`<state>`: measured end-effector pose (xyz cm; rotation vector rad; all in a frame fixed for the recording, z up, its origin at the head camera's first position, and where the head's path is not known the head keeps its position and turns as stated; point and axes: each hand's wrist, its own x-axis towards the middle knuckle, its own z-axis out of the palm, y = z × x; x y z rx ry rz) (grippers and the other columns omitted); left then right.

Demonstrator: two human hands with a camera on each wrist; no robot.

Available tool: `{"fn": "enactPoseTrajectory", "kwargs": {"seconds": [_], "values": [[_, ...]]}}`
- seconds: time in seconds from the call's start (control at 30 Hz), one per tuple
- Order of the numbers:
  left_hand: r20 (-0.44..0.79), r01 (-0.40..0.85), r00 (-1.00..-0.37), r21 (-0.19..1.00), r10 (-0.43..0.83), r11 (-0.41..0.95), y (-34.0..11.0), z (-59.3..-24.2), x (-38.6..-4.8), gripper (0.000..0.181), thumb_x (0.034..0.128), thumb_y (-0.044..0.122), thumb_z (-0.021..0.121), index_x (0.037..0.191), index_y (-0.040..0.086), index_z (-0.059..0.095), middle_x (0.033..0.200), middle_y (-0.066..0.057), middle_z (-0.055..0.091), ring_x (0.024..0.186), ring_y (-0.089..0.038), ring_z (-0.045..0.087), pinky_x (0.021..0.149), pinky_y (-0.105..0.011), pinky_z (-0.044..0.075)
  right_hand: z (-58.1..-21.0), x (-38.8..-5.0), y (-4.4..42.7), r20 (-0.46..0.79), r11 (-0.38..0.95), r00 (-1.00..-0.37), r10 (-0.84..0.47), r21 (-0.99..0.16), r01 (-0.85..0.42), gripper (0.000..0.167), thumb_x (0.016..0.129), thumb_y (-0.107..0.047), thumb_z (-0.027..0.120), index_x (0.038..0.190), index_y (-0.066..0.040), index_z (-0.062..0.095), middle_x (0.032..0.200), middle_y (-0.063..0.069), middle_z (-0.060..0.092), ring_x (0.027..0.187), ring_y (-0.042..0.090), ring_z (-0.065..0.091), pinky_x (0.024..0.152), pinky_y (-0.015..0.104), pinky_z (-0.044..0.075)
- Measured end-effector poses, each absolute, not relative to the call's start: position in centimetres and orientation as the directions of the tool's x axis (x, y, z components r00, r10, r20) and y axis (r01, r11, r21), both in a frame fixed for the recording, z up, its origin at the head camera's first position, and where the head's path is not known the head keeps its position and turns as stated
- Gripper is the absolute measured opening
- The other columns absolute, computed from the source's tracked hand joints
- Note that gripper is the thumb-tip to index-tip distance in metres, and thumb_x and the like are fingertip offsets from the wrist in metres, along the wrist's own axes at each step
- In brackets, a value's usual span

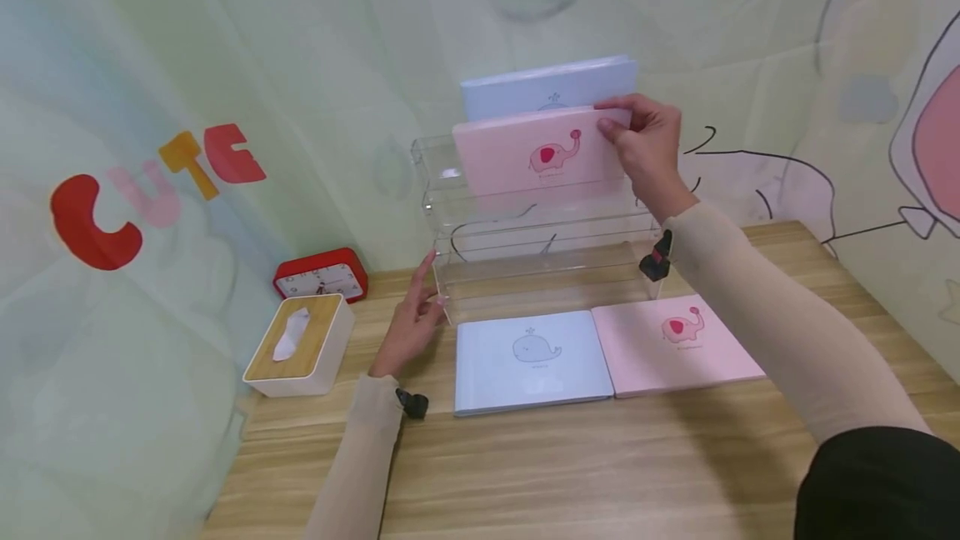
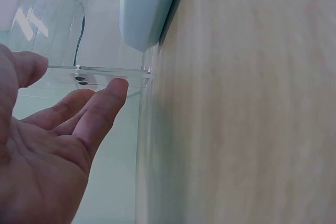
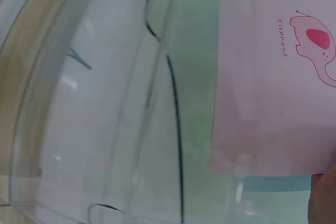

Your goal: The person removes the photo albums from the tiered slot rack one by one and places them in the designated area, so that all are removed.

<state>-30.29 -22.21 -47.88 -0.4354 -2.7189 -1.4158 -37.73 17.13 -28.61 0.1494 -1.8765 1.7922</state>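
Note:
My right hand (image 1: 651,144) pinches the upper right corner of a pink elephant book (image 1: 502,148), thumb in front and fingers behind. That book is upright at the top of a clear acrylic rack (image 1: 442,182); a light blue book (image 1: 510,90) stands behind it. In the right wrist view the pink cover (image 3: 262,103) shows the word Elephant, with only a bit of the hand at the edge. My left hand (image 1: 411,323) touches the rack's left side near the table, its fingers fairly straight; the left wrist view shows the fingers (image 2: 105,106) against the clear side panel.
A blue whale book (image 1: 480,365) and another pink elephant book (image 1: 637,357) lie side by side before the rack. To the left are a tissue box (image 1: 326,348) and a red clock (image 1: 352,261). A printed curtain (image 1: 337,107) hangs behind the wooden table (image 1: 525,473).

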Motion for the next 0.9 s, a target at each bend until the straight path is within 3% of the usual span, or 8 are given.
{"fn": "enactPoseTrajectory", "kwargs": {"seconds": [0.4, 0.8, 0.9], "values": [[0.179, 0.275, -0.958, 0.79, 0.224, 0.548, -22.5, -47.8, -30.3, 0.082, 0.1133, 0.019, 0.053, 0.165, 0.062, 0.007, 0.152, -0.029, 0.059, 0.115, -0.041, 0.076, 0.104, -0.064, 0.059, -25.3, -37.1, 16.8, 0.479, 0.059, -0.836, 0.268, -0.874, -0.482, 0.019, 0.098, -0.008, 0.077, 0.113, -0.016, 0.086, 0.111, 0.0, 0.082, 0.103, 0.015, 0.076, 0.096, 0.031, 0.066], [0.169, 0.269, -0.959, 0.803, 0.229, 0.531, -22.4, -47.8, -30.3, 0.08, 0.1135, 0.02, 0.053, 0.165, 0.063, 0.008, 0.155, -0.03, 0.057, 0.118, -0.043, 0.075, 0.104, -0.064, 0.059, -26.4, -34.9, 17.1, 0.405, 0.04, -0.858, 0.315, -0.909, -0.415, 0.019, 0.097, -0.01, 0.079, 0.113, -0.017, 0.086, 0.093, -0.008, 0.077, 0.093, 0.015, 0.072, 0.086, 0.024, 0.065], [0.171, 0.272, -0.957, 0.801, 0.233, 0.533, -22.4, -47.8, -30.4, 0.08, 0.1136, 0.021, 0.052, 0.165, 0.062, 0.008, 0.154, -0.029, 0.057, 0.119, -0.043, 0.075, 0.103, -0.063, 0.06, -27.4, -33.7, 17.5, 0.398, 0.043, -0.866, 0.303, -0.913, -0.405, 0.02, 0.097, -0.011, 0.079, 0.115, -0.016, 0.085, 0.097, -0.007, 0.079, 0.096, 0.015, 0.073, 0.088, 0.027, 0.066]]}}
